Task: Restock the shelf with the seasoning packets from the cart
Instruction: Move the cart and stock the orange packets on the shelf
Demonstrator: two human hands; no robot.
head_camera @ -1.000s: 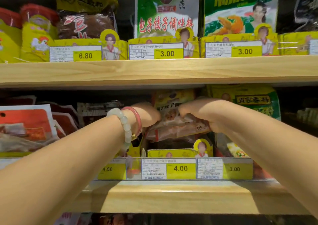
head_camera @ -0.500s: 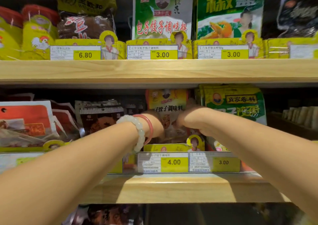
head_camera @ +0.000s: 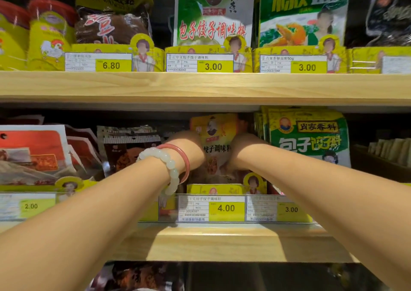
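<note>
Both hands, left hand (head_camera: 189, 148) and right hand (head_camera: 241, 150), flanked the yellow seasoning packet (head_camera: 216, 135) upright at the shelf's (head_camera: 213, 241) front edge (fingers hidden, grip unclear).

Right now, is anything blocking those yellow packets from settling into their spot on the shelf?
Nothing visible does. Both hands, left hand and right hand, already hold the yellow seasoning packets upright in the slot behind the 4.00 price tag, beside the green packets. The fingers are hidden behind the packets.
</note>
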